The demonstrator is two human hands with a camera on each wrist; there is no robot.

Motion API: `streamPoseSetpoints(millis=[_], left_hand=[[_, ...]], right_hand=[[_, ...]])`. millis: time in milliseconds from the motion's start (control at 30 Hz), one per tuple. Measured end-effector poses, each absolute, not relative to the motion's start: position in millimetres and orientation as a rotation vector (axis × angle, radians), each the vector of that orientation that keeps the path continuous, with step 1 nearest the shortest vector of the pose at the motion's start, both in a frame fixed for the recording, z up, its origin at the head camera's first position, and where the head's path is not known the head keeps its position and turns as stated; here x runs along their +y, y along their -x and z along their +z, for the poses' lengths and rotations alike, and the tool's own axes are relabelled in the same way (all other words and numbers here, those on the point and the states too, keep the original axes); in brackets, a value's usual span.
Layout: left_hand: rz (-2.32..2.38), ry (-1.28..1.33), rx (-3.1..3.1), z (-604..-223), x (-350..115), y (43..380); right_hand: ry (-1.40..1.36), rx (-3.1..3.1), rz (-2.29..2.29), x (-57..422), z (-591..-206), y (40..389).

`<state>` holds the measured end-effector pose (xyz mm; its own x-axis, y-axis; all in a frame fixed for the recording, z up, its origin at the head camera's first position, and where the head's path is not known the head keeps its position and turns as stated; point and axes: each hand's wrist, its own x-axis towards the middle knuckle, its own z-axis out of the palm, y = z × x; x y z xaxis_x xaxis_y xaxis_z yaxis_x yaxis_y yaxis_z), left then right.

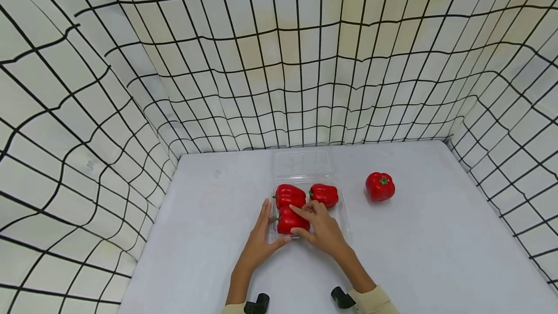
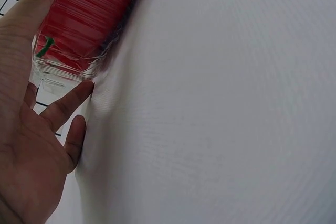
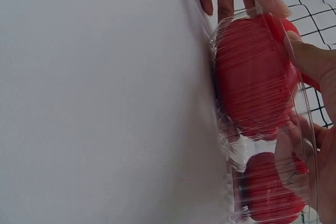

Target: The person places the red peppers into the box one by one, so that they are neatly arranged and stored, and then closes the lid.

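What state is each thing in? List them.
Clear container: open, lid folded back
Near-left pepper: in container, on its side
Far-left pepper: in container, on its side
Right pepper: in container, on its side
Loose pepper: outside container, stem up
Left hand: fingers extended, beside container
Right hand: gripping near-left pepper

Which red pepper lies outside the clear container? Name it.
The rightmost pepper, on the table beside the container; the other three peppers sit inside.

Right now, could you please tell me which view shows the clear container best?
The head view, which takes in the clear container from above, with its open lid. The left wrist view shows one end; the right wrist view, a wall cut off below.
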<state>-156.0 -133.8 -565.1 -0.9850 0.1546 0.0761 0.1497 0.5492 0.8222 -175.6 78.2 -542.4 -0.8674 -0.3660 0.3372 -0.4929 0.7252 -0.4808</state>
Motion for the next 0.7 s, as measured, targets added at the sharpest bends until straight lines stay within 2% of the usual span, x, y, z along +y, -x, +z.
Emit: streamPoseSetpoints(millis=[233, 700], left_hand=[[1.494, -0.291, 2.747, -570.7, -132.0, 156.7], [1.443, -0.253, 2.761, -566.8, -134.2, 157.1]], right_hand=[[-0.681, -2.732, 1.029, 85.8, -543.9, 175.4], [-0.666, -2.738, 0.804, 80.6, -543.9, 174.5]])
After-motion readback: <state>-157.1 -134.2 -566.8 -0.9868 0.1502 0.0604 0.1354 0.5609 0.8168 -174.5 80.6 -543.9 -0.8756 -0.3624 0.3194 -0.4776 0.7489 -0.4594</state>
